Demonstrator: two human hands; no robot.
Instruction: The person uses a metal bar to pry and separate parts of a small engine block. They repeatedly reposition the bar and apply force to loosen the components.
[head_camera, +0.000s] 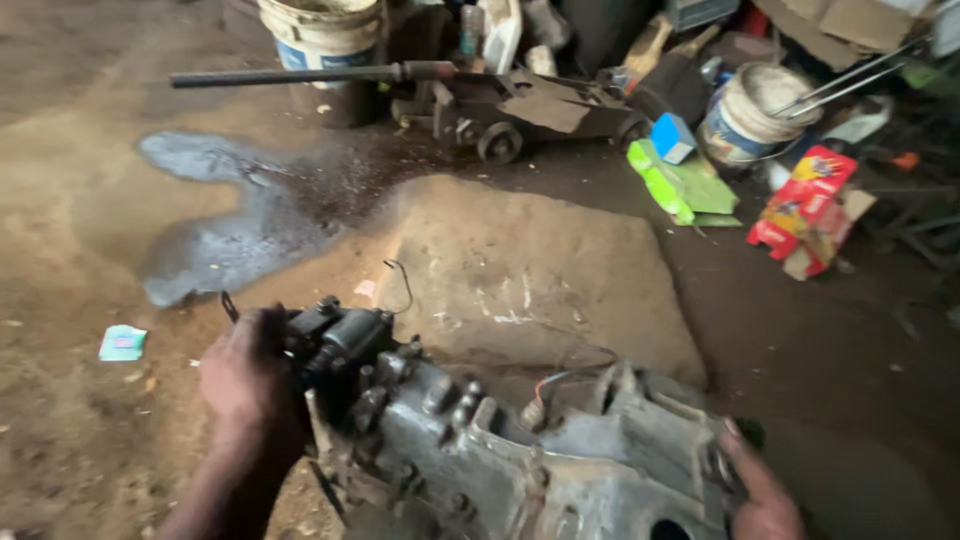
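Gearbox casing (520, 460) held low over dirt floor (80, 420), long axis running left-to-right, slightly toward viewer. Left hand (245, 385) at far-left end, fingers wrapped on dark actuator (340, 340). Right hand (760, 490) clamps right rim. Both in contact.

A large grey cast-metal gearbox housing (520, 460), grimy and ribbed with bolt bosses along its edges, is tilted above the dirt floor, its long axis running from lower right up to the left. At its upper-left end sits a dark cylindrical motor-like part (345, 340) with a thin black wire looping up from it. Just beyond that end lies a flat, dusty tan slab (540, 270), touching nothing of the housing that can be seen.
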